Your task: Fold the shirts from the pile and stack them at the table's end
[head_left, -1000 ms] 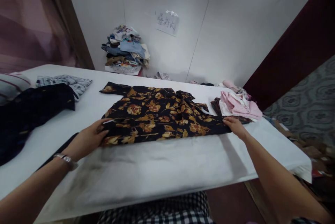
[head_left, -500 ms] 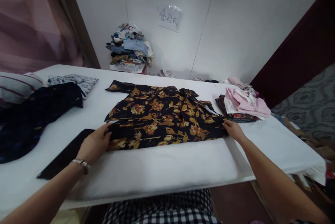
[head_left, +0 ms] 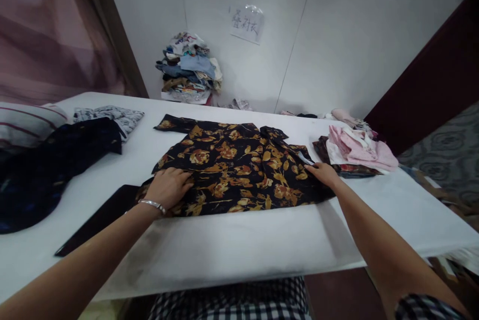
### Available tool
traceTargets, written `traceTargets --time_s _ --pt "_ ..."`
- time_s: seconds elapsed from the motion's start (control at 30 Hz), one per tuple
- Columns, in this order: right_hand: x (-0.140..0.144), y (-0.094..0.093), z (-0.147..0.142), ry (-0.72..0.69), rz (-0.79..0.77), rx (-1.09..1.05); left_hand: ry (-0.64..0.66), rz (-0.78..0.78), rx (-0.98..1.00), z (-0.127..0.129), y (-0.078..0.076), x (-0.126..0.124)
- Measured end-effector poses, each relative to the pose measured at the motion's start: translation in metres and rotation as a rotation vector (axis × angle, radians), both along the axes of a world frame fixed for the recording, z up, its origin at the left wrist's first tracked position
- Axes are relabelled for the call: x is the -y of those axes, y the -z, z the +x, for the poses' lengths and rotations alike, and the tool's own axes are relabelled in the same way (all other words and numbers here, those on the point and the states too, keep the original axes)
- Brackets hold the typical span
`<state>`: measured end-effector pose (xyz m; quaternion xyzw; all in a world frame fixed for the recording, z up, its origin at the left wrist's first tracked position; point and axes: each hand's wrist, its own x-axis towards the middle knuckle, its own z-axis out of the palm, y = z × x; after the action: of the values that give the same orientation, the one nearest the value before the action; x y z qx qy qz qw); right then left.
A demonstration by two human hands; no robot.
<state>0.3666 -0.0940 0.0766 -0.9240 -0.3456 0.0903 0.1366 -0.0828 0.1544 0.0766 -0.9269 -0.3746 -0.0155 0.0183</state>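
Note:
A black shirt with a gold and rust flower print (head_left: 224,170) is spread across the white-covered table in front of me. My left hand (head_left: 170,187) lies on the shirt's near left part, fingers extended over the cloth, a silver bracelet on the wrist. At the right side of the shirt, my right hand (head_left: 324,172) pinches the edge of the cloth beside a small white strip. A flat black board-like item (head_left: 97,220) rests left of the shirt, partly behind my left forearm.
Dark navy clothing (head_left: 56,170) and a grey-white patterned garment (head_left: 129,118) lie on the left. Folded clothes topped with a pink one (head_left: 359,145) are at the right. A tall clothes pile (head_left: 190,68) stands against the back wall beneath a handwritten sign (head_left: 246,24).
My left hand has left the shirt's left edge and moved right onto the cloth. My right hand has shifted slightly left and farther from me, from the near corner to the upper edge.

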Motion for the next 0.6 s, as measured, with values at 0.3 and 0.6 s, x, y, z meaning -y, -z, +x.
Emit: traceTargets --time_s 0.3,0.6 --pt "-0.012 0.003 0.006 -0.061 0.626 -0.221 0.02 0.027 0.21 -0.009 -0.025 -0.01" --pt "-0.027 0.036 0.02 -0.059 0.477 0.053 -0.125 -0.019 0.004 0.02 -0.005 -0.041"
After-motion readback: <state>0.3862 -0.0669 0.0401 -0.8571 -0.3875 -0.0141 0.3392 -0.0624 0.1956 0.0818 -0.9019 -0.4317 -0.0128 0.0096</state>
